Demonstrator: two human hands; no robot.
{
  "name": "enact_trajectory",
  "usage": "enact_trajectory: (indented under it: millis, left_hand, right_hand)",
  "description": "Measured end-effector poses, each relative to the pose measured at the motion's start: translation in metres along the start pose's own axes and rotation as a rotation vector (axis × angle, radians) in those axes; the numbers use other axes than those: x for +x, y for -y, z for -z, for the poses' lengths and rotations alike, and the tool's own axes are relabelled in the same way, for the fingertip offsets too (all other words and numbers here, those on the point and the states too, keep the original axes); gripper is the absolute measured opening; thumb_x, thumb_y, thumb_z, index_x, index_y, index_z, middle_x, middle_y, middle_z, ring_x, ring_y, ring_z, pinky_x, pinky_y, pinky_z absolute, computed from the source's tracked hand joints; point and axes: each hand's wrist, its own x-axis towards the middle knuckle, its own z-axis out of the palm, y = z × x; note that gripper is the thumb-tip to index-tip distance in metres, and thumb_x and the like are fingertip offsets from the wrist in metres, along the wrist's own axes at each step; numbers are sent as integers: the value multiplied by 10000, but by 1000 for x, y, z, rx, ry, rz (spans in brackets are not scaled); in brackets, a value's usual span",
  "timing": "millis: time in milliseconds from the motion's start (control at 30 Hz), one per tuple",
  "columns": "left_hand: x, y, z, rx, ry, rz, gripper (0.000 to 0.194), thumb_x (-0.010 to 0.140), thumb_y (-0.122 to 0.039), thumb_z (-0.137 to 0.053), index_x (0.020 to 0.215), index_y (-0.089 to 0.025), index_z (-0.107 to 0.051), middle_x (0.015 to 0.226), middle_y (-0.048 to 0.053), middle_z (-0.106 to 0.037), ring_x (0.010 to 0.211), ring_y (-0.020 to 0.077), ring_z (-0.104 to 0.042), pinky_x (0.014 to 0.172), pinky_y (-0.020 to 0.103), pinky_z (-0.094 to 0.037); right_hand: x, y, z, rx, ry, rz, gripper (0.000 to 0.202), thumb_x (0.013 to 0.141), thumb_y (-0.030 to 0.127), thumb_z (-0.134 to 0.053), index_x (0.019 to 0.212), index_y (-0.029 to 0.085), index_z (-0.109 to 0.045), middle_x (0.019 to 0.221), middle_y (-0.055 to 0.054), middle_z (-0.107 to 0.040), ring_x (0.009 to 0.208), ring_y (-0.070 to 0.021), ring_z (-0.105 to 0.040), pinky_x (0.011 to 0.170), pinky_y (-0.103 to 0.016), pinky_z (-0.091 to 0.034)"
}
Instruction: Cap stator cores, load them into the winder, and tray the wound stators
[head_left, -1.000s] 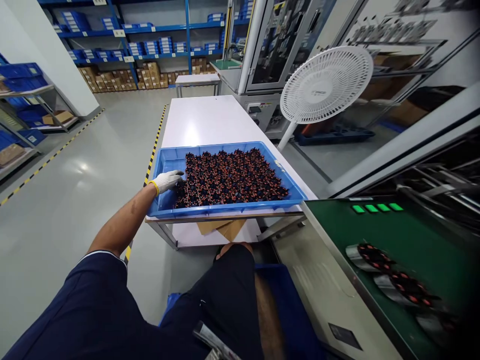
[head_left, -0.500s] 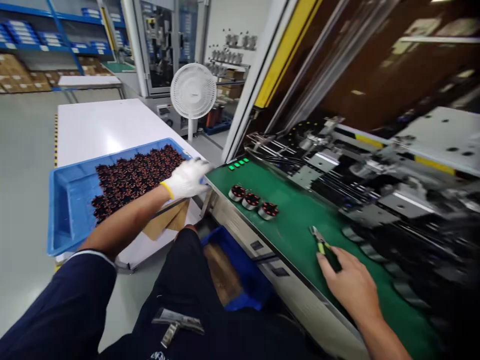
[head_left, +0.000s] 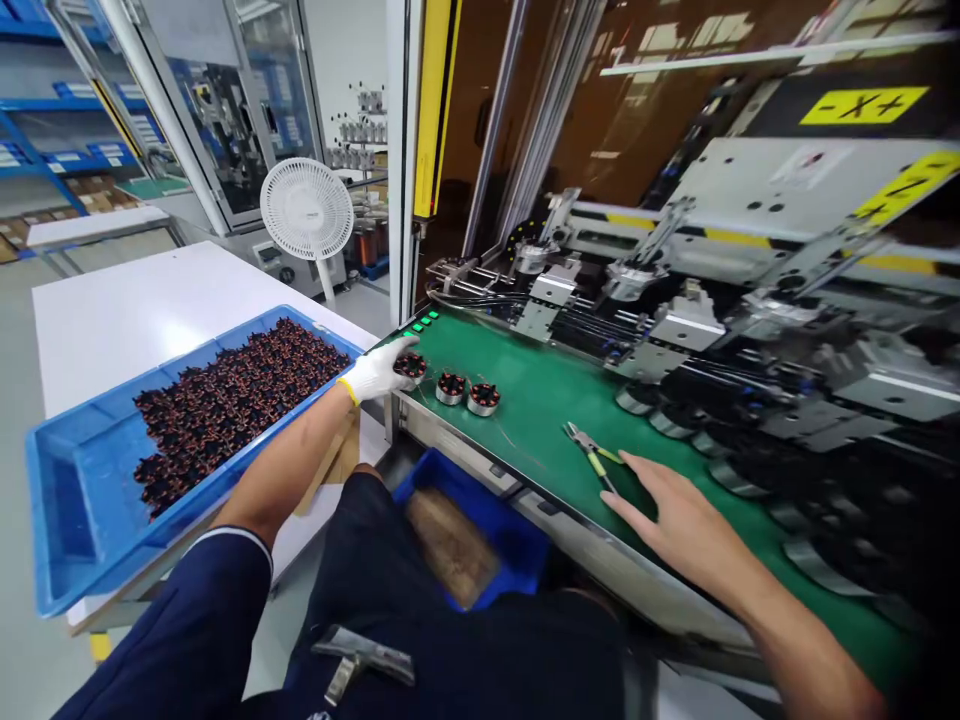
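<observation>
My left hand (head_left: 381, 370), in a white glove with a yellow cuff, has its fingers round the leftmost wound motor stator (head_left: 411, 368) at the left end of the green work surface. Two more stators, one (head_left: 450, 388) beside the other (head_left: 484, 398), stand to its right, black and copper on top with silver rims. Bare, my right hand (head_left: 671, 510) has thumb and fingers apart at the handle ends of the side cutters (head_left: 592, 455). Those cutters have green-and-black handles, spread open, and lie on the green mat (head_left: 540, 400).
On the white table (head_left: 112, 300) stands a blue tray (head_left: 71, 510) with many wound stators. Machine fixtures (head_left: 667, 330) line the mat's far side, with a row of silver-rimmed parts (head_left: 675, 420) below. A blue bin (head_left: 525, 560) sits under the bench, and a white fan (head_left: 306, 208) stands behind.
My view has turned right. My left hand has moved from the tray's edge onto the leftmost stator. Around the cutters, my right hand has opened wider, and their handles are now spread.
</observation>
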Motion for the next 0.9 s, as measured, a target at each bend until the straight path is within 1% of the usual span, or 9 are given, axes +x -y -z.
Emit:
enact_trajectory:
  millis: [100, 167, 267, 333, 400, 500, 600, 767, 900]
  left_hand:
    - [-36, -20, 3, 47, -242, -8, 846, 761, -325, -709, 1531, -210, -378, 1429, 72, -595, 1313, 254, -575, 1157, 366, -429]
    - [-65, -35, 0, 58, -352, -37, 866, 735, -344, -755, 1517, -243, -398, 1384, 51, -623, 1257, 252, -614, 1131, 366, -463]
    - [-105, -54, -9, 38, -407, -144, 860, 724, -356, -782, 1493, -240, -415, 1339, 60, -639, 1191, 245, -648, 1089, 368, -508]
    - [-125, -63, -16, 56, -441, -244, 772, 743, -353, -783, 1439, -245, -468, 1304, 66, -653, 1166, 244, -658, 1064, 378, -527]
    - [-139, -68, -23, 93, -471, -324, 672, 758, -344, -792, 1368, -257, -524, 1268, 66, -666, 1140, 243, -665, 1031, 389, -546]
    - [-153, -68, -34, 115, -501, -360, 637, 760, -357, -816, 1326, -252, -541, 1227, 83, -667, 1102, 254, -669, 973, 420, -576]
    - [-163, -66, -44, 115, -539, -337, 709, 741, -399, -843, 1357, -272, -515, 1195, 93, -659, 1074, 273, -667, 937, 465, -590]
    - [-172, -65, -55, 83, -526, -294, 722, 737, -407, -849, 1366, -318, -506, 1174, 72, -652, 1064, 277, -659, 925, 480, -594]
    - [-176, -65, -58, 76, -518, -272, 707, 736, -442, -846, 1347, -314, -515, 1163, 69, -656, 1053, 281, -669, 923, 492, -603]
  right_hand:
    - [4, 1, 6, 26, -55, 30, 674, 921, 558, -358, 1234, 31, -639, 1169, -254, -650, 1113, -390, -620, 1031, -553, -484]
    - [5, 9, 15, 136, -72, -68, 656, 888, 587, -390, 1194, 71, -655, 1151, -253, -656, 1088, -413, -628, 1014, -570, -478]
    - [-4, 39, 31, 611, -35, -382, 625, 868, 647, -496, 1235, 161, -636, 1131, -219, -685, 956, -365, -692, 891, -479, -553]
    - [-23, 70, 40, 998, 24, -487, 580, 894, 656, -531, 1246, 206, -627, 1057, -194, -703, 861, -315, -713, 791, -400, -587]
    - [-51, 109, 44, 1224, 115, -387, 504, 917, 597, -582, 1266, 236, -612, 1021, -158, -697, 869, -286, -709, 802, -368, -597]
    - [-95, 167, 42, 1374, 277, -152, 515, 950, 443, -618, 1429, 313, -481, 1128, -113, -661, 918, -236, -695, 853, -343, -593]
    - [-120, 209, 38, 1480, 399, -129, 482, 993, 354, -580, 1450, 400, -434, 1209, -83, -634, 968, -194, -688, 936, -338, -566]
    - [-122, 226, 29, 1590, 468, -75, 600, 1031, 288, -519, 1542, 497, -286, 1420, -66, -544, 1249, -201, -604, 1125, -426, -452]
    - [-118, 226, 24, 1607, 502, -76, 614, 1026, 297, -532, 1565, 455, -285, 1447, -77, -514, 1350, -214, -522, 1183, -464, -366]
